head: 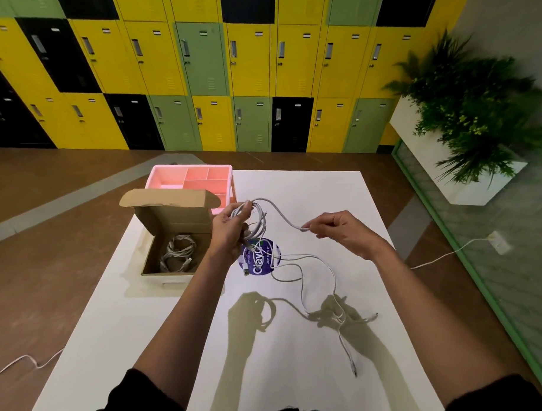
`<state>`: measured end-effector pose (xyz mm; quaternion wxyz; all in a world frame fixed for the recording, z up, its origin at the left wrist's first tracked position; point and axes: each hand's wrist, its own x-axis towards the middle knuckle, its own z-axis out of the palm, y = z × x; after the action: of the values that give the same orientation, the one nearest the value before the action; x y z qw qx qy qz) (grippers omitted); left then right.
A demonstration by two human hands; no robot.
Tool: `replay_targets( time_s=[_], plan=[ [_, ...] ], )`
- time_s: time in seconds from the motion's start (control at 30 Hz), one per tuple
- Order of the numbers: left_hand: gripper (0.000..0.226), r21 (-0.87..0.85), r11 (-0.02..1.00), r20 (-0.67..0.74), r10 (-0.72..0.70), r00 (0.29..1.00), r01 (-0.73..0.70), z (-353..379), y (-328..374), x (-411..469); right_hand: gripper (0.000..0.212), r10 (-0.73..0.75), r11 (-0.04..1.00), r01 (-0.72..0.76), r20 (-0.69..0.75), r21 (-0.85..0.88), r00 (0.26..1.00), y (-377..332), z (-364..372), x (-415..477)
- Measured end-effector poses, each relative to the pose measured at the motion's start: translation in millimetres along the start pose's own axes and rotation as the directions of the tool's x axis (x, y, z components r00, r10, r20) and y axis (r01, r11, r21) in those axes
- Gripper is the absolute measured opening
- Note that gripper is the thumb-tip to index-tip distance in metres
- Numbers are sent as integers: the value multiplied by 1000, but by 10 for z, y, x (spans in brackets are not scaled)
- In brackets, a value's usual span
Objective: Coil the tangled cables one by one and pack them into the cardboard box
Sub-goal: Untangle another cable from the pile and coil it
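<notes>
My left hand grips a partly wound coil of grey cable above the white table. The cable's free end arcs to the right, where my right hand pinches its tip. An open cardboard box stands at the table's left edge, flap raised, with coiled grey cables inside. More loose white and grey cables lie tangled on the table below my hands, one end trailing toward the front.
A pink compartment tray sits behind the box. A round purple sticker lies under the held coil. A planter stands at the right. White cords run on the floor at left and right.
</notes>
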<state>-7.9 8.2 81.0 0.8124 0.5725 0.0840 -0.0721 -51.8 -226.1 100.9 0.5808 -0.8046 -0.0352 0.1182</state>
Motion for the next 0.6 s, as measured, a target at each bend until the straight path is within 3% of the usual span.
replay_targets(
  time_s=[0.1,0.17,0.23,0.33,0.47,0.6],
  plan=[
    [16,37,999,66,-4,998,2,1,-10,-18,17,33,883,-31,-4,-469,999,56,-19,102],
    [12,69,998,128,-3,992,-6,38,-30,-43,16,-3,818,-72,-128,-571,992,69,26,166],
    [11,96,995,171,5,985,-22,73,-56,-56,13,-53,889,-100,-318,-446,947,78,86,216],
    [13,175,981,216,43,975,-82,87,-99,-75,11,9,999,-35,-525,-39,851,72,152,269],
    [19,215,968,280,67,958,-130,148,-128,-147,9,161,926,72,-558,372,814,28,182,335],
    [16,212,967,288,74,955,-139,199,-116,-179,8,220,854,76,-491,514,843,-25,234,344]
  ],
)
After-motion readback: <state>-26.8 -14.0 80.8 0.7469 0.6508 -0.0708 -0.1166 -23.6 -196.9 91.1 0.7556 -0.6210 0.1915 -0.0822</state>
